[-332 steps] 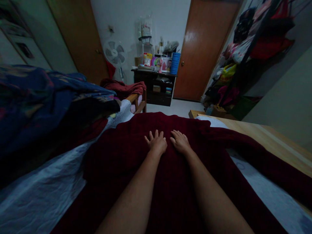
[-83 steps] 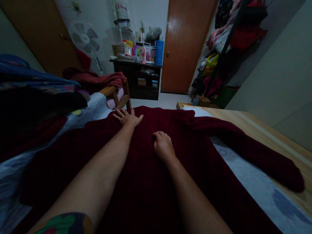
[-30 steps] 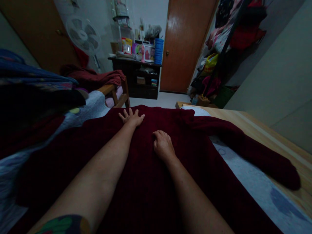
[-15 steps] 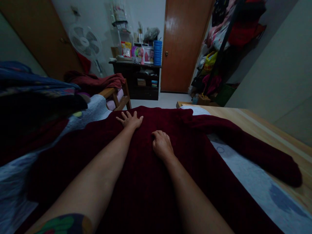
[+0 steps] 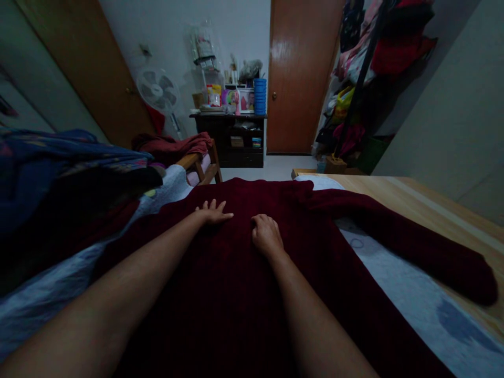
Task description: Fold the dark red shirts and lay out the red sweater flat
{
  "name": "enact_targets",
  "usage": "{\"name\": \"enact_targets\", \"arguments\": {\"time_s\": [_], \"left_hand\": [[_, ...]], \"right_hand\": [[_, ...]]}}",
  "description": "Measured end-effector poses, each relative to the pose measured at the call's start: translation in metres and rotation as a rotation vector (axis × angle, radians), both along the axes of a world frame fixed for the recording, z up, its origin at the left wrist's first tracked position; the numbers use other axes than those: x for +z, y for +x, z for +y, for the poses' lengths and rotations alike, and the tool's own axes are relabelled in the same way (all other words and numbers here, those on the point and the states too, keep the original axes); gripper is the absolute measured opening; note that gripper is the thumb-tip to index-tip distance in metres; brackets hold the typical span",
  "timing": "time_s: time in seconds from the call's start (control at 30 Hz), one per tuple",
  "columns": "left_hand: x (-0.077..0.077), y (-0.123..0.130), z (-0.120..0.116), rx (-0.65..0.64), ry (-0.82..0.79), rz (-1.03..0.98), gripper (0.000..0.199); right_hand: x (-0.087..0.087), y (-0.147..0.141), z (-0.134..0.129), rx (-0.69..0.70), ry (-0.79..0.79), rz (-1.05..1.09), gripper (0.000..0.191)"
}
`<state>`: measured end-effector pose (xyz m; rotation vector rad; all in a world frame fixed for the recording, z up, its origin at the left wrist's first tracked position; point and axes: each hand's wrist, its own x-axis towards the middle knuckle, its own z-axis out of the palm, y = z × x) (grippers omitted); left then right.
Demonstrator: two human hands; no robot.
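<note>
A dark red long-sleeved garment [image 5: 236,294] lies spread over a pale blue cloth with darker patches. My left hand [image 5: 213,214] rests on its upper part, open, with fingers apart and palm down. To the right of it, my right hand [image 5: 268,234] touches the same garment with its fingers together and curled under. Its fingertips are hidden, so whether fabric is pinched there does not show. One sleeve [image 5: 417,241] stretches out to the right, over the blue cloth [image 5: 394,273] and the wooden surface. Around both hands the fabric lies mostly smooth.
Piled clothes [image 5: 71,173] lie along the left. Beyond the garment stands a wooden chair [image 5: 214,160] draped with reddish cloth. A white fan [image 5: 158,90], a dark cabinet [image 5: 208,128] and a closed door [image 5: 307,79] are farther back. A wooden board [image 5: 425,202] borders the right side.
My left hand has drawn back a little toward me, its wrist turned so the fingers angle more to the right. My right hand keeps its spot on the garment. The view has shifted slightly left.
</note>
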<state>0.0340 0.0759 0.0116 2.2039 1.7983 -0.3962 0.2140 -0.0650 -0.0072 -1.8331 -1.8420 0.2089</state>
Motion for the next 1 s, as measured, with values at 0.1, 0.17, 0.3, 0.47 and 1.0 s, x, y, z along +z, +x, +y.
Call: {"name": "enact_targets", "arguments": {"time_s": [0.1, 0.17, 0.3, 0.47, 1.0], "left_hand": [[-0.002, -0.011, -0.008, 0.019, 0.013, 0.002, 0.092], [-0.007, -0.014, -0.011, 0.03, 0.058, -0.014, 0.09], [-0.016, -0.015, -0.015, 0.02, 0.206, -0.047, 0.081], [-0.01, -0.003, -0.032, -0.007, 0.205, -0.01, 0.069], [0.006, 0.027, -0.14, -0.005, 0.157, -0.086, 0.066]], "right_hand": [[0.0, 0.0, 0.0, -0.003, 0.002, 0.01, 0.037], [0.0, 0.0, 0.0, -0.005, -0.001, 0.007, 0.037], [0.0, 0.0, 0.0, -0.007, -0.003, -0.012, 0.036], [0.0, 0.0, 0.0, -0.007, -0.005, -0.016, 0.036], [0.0, 0.0, 0.001, -0.012, -0.011, -0.025, 0.036]]}}
